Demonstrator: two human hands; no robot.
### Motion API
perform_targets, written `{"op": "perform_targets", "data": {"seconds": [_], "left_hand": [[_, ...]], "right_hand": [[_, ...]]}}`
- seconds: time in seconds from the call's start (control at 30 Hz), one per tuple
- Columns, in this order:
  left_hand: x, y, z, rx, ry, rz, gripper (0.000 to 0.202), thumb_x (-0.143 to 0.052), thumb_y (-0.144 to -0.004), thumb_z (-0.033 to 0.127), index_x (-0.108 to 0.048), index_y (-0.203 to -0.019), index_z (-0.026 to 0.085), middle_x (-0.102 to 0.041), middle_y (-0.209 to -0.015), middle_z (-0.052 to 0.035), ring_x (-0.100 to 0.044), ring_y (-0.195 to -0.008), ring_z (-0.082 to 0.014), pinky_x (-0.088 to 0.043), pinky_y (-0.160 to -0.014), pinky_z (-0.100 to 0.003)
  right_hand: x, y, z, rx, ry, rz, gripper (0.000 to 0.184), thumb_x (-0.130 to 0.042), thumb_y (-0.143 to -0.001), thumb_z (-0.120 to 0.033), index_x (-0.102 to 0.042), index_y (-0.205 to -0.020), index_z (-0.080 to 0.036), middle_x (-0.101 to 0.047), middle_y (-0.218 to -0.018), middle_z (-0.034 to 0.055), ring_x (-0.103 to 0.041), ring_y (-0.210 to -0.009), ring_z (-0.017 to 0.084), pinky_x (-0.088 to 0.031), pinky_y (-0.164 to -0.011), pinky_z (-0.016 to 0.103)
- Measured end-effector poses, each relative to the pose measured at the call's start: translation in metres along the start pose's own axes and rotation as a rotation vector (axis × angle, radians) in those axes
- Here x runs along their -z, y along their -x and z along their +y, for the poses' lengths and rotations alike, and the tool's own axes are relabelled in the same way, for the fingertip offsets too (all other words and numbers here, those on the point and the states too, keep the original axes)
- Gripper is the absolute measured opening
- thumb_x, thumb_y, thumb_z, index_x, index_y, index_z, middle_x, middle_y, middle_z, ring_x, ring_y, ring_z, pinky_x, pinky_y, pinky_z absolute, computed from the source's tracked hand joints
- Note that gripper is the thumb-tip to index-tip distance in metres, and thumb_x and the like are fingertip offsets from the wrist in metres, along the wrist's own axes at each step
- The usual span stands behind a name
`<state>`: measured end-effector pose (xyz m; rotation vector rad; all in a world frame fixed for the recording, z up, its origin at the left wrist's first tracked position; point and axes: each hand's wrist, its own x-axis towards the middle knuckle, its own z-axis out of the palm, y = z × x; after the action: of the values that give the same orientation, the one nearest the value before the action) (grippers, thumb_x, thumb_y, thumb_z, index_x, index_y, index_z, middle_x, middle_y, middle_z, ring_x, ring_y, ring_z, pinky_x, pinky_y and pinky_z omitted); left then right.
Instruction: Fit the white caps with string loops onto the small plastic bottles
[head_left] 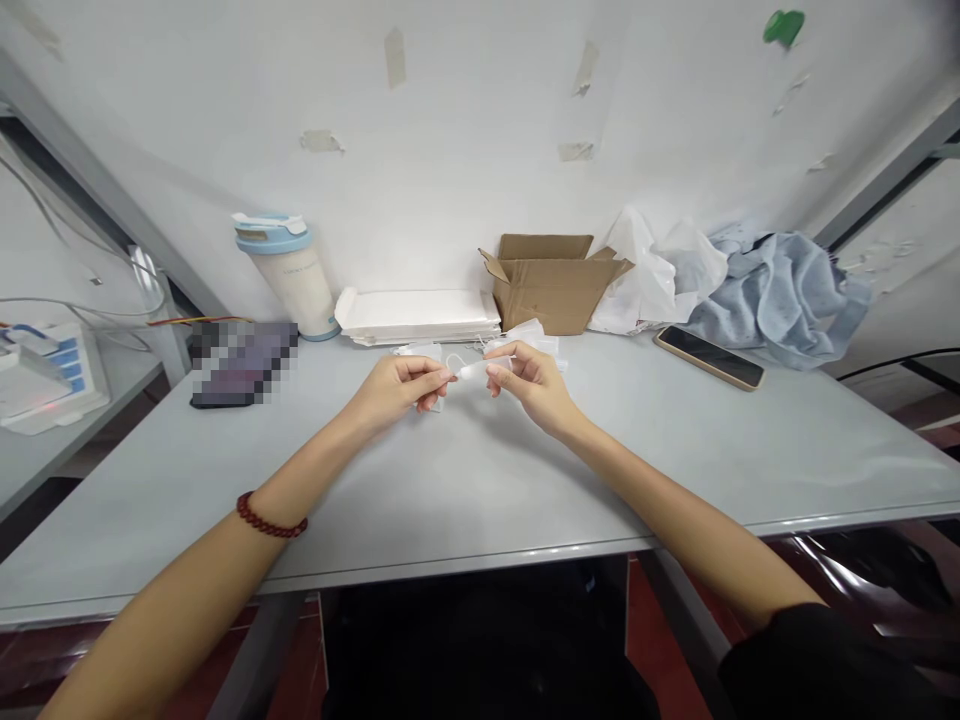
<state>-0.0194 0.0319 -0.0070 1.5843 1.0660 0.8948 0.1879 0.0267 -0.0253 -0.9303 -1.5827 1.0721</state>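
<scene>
Both my hands meet above the middle of the grey table [480, 480]. My left hand [397, 388] pinches one end of a small white folded piece [471, 371], perhaps a rolled mask with a thin loop. My right hand [527, 381] pinches its other end. A few more small white pieces [525, 335] lie on the table just behind my hands. A red bead bracelet [268, 518] circles my left wrist.
Along the back stand a white bottle with a blue lid [289, 272], a flat white stack [418, 314], an open cardboard box [553, 282], white plastic bags [645, 270] and blue cloth [780, 290]. A phone [709, 356] lies right; a dark object [238, 365] lies left.
</scene>
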Motion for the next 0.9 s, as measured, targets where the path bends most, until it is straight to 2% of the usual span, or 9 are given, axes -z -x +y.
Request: {"op": "perform_targets", "data": {"seconds": [0.3, 0.53, 0.63, 0.7, 0.8, 0.9], "left_hand": [[-0.004, 0.005, 0.003, -0.069, -0.089, 0.063, 0.022, -0.063, -0.078, 0.035, -0.067, -0.073, 0.014, -0.057, -0.059, 0.0001, -0.046, -0.049, -0.0083, -0.042, -0.051, -0.022], [-0.006, 0.004, 0.000, -0.058, -0.098, 0.060, 0.023, -0.063, -0.076, 0.036, -0.065, -0.068, 0.014, -0.057, -0.056, 0.0004, -0.047, -0.047, -0.0086, -0.042, -0.050, -0.023], [-0.005, 0.001, 0.003, -0.049, -0.101, 0.083, 0.023, -0.063, -0.076, 0.036, -0.064, -0.068, 0.015, -0.058, -0.057, 0.0002, -0.050, -0.049, -0.0098, -0.043, -0.052, -0.023], [0.002, -0.003, 0.003, -0.064, -0.172, 0.160, 0.023, -0.061, -0.076, 0.036, -0.063, -0.067, 0.015, -0.061, -0.060, -0.0007, -0.051, -0.052, -0.0105, -0.042, -0.052, -0.023], [0.023, -0.013, -0.006, -0.105, -0.320, 0.404, 0.020, -0.059, -0.077, 0.032, -0.063, -0.066, 0.016, -0.062, -0.062, -0.0011, -0.053, -0.056, -0.0124, -0.040, -0.054, -0.023], [0.048, -0.026, -0.022, -0.110, -0.360, 0.543, 0.017, -0.058, -0.076, 0.029, -0.063, -0.066, 0.017, -0.066, -0.069, -0.0022, -0.056, -0.065, -0.0150, -0.040, -0.056, -0.023]], "right_hand": [[-0.002, 0.004, 0.000, -0.026, 0.074, -0.028, 0.034, -0.061, -0.081, -0.049, -0.058, -0.091, -0.017, -0.061, -0.057, -0.0023, -0.053, -0.054, 0.011, -0.035, -0.054, 0.025], [-0.002, 0.004, 0.002, 0.032, 0.158, -0.028, 0.025, -0.061, -0.083, -0.043, -0.056, -0.091, -0.019, -0.062, -0.059, -0.0024, -0.057, -0.062, 0.014, -0.040, -0.063, 0.028], [-0.003, 0.002, 0.004, 0.093, 0.181, -0.023, 0.024, -0.060, -0.084, -0.039, -0.053, -0.098, -0.021, -0.065, -0.074, 0.0002, -0.061, -0.074, 0.016, -0.044, -0.071, 0.031], [-0.002, 0.000, 0.007, 0.149, 0.245, -0.005, 0.030, -0.059, -0.084, -0.034, -0.048, -0.109, -0.022, -0.066, -0.088, 0.0031, -0.063, -0.085, 0.018, -0.045, -0.076, 0.033], [0.003, -0.004, 0.014, 0.211, 0.472, 0.014, 0.046, -0.059, -0.082, -0.025, -0.039, -0.122, -0.021, -0.063, -0.104, 0.0087, -0.060, -0.095, 0.022, -0.046, -0.081, 0.038], [0.010, -0.009, 0.020, 0.252, 0.708, -0.022, 0.038, -0.057, -0.080, -0.016, -0.046, -0.117, -0.019, -0.059, -0.110, 0.0129, -0.057, -0.100, 0.025, -0.045, -0.085, 0.042]]}}
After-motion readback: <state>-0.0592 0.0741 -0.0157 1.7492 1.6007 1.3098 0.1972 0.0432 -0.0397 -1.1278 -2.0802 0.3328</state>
